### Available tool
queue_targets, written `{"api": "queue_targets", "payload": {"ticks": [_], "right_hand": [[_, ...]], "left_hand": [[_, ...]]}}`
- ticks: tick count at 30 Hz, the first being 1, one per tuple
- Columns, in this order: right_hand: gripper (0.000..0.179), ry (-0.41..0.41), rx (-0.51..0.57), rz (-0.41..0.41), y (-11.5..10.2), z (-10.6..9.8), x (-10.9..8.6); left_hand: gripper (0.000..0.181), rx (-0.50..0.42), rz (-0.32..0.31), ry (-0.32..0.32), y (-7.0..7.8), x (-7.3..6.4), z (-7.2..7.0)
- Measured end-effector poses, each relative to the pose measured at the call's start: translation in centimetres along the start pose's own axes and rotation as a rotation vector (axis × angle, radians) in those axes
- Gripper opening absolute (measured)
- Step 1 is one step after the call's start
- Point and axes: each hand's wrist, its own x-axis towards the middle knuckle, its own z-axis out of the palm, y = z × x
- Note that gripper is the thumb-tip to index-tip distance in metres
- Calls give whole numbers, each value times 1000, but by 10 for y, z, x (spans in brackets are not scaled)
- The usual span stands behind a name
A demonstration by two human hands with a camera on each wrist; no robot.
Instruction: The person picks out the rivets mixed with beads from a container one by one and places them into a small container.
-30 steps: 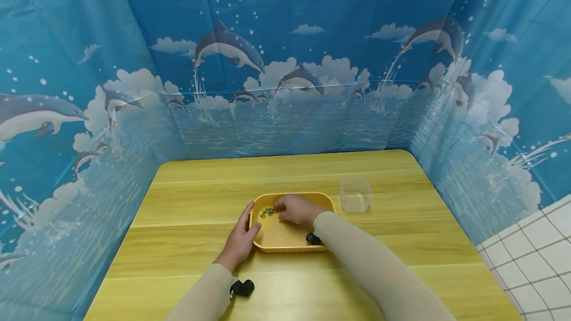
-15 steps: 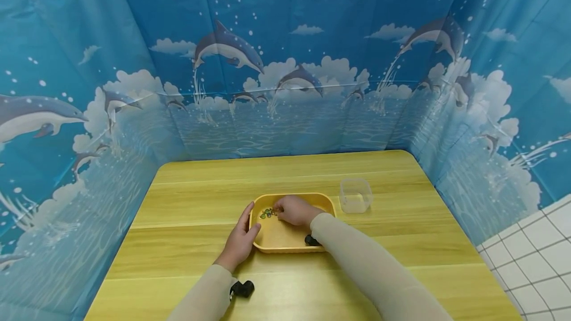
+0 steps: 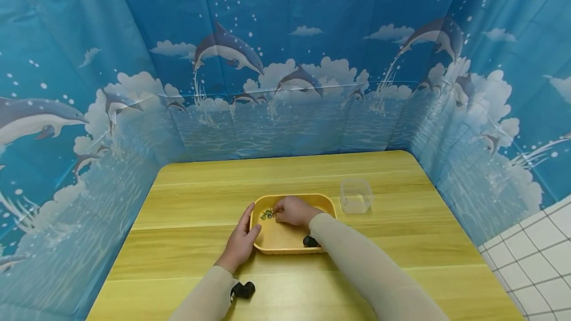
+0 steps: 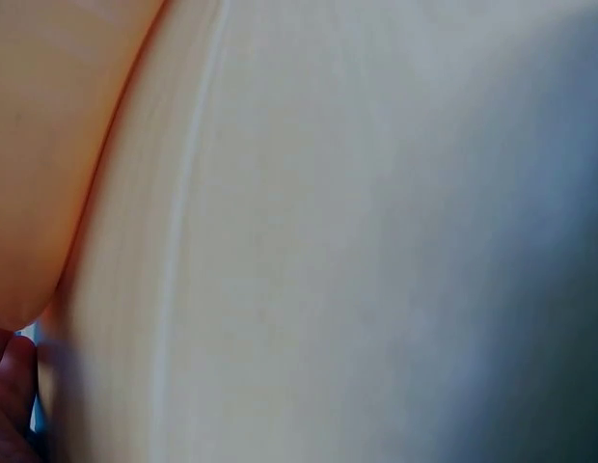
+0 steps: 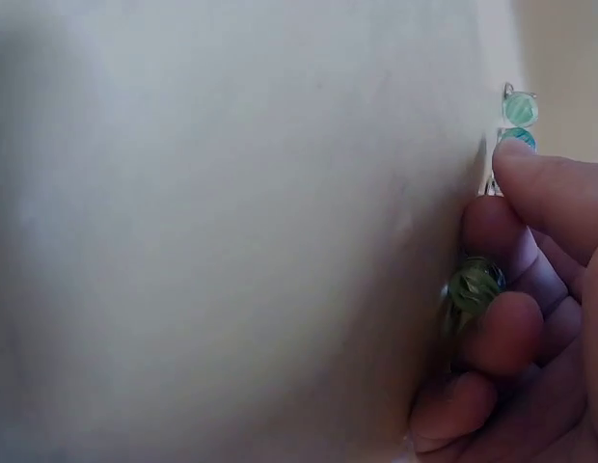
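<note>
A shallow yellow tray (image 3: 285, 250) stands on the table, with several small glass marbles (image 3: 267, 215) in green and other tints near its left end. My left hand (image 3: 240, 241) holds the tray's left side, thumb over the rim and fingers along the outside. Inside the tray, my right hand (image 3: 294, 210) has its fingers curled down by the marbles. In the right wrist view a green marble (image 5: 475, 285) sits between the curled fingers, while the thumb tip overlaps a teal marble (image 5: 518, 138). A pale green marble (image 5: 522, 108) lies just beyond.
A clear square plastic container (image 3: 356, 197) stands right of the tray. The wooden table (image 3: 200, 182) is backed by a blue dolphin curtain (image 3: 285, 118) on three sides. Black wrist cameras hang at both cuffs; the right one overlaps the tray's front rim.
My right hand has shifted slightly left, and its fingers have moved a little among the marbles, showing more of them. The left hand keeps its place on the tray.
</note>
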Motion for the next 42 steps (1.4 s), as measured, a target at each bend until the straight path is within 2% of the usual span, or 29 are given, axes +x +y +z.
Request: {"api": "queue_targets", "payload": {"ticks": [8, 25, 35, 42], "right_hand": [[23, -6, 8, 30, 3, 2, 2], [15, 17, 33, 32, 5, 8, 5], [24, -17, 45, 26, 9, 9, 6], [9, -16, 30, -21, 11, 5, 6]], "left_hand": [[65, 8, 5, 1, -2, 1, 0], [64, 7, 6, -2, -2, 1, 1], [65, 22, -7, -7, -3, -2, 0], [65, 34, -5, -8, -2, 2, 0]]}}
